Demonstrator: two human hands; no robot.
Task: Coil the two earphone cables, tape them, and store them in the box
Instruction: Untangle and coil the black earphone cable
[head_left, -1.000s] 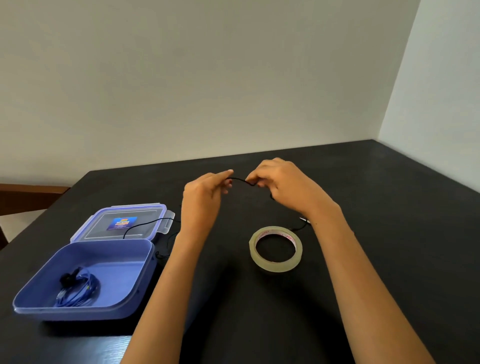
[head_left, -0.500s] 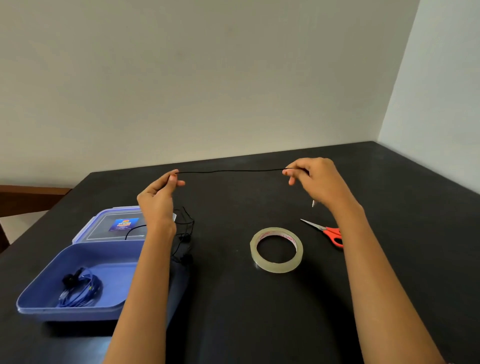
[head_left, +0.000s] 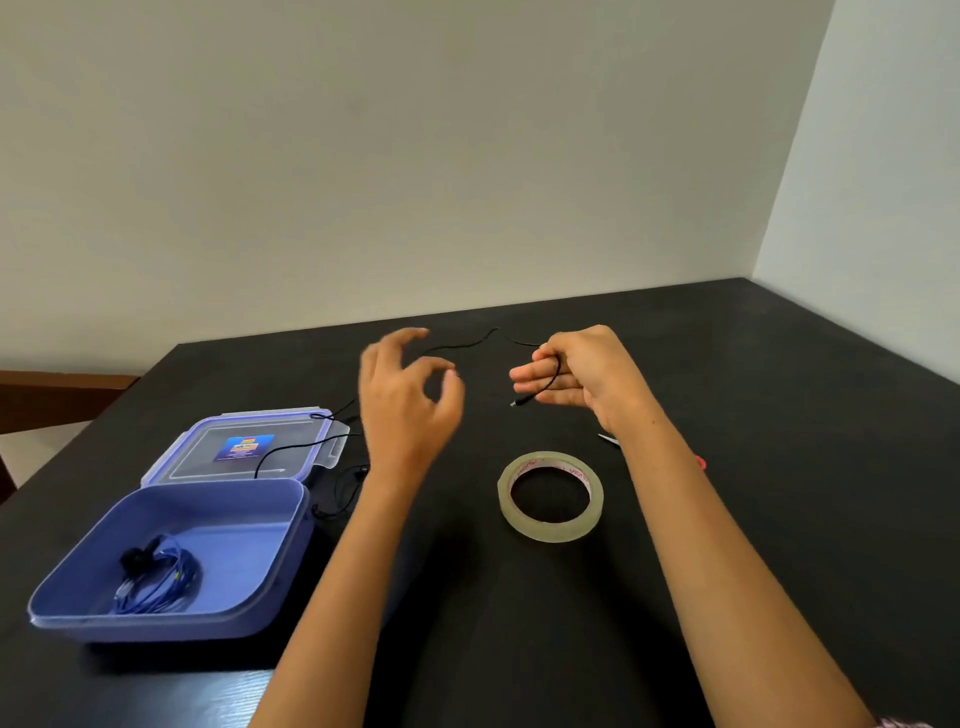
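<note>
My right hand (head_left: 571, 374) pinches the black earphone cable (head_left: 467, 344) under its thumb. The cable crosses the straight fingers and its jack hangs below them. From there it arcs slack leftward to my left hand (head_left: 410, 400), which is blurred, its fingers spread and loosely curled, with no clear grip on the cable. The rest of the cable trails over the box lid (head_left: 244, 447) to the earbuds on the table. The open blue box (head_left: 298, 525) at front left holds a coiled blue earphone (head_left: 156, 577). A tape roll (head_left: 550, 496) lies between my forearms.
Scissors (head_left: 608, 439) with a red handle lie mostly hidden behind my right forearm. The black table meets the walls at the back and right. A wooden edge shows at far left.
The cable was stretched taut between both hands; now it hangs slack. My left hand has moved right and loosened its pinch. My right hand has turned, with the cable laid across its fingers.
</note>
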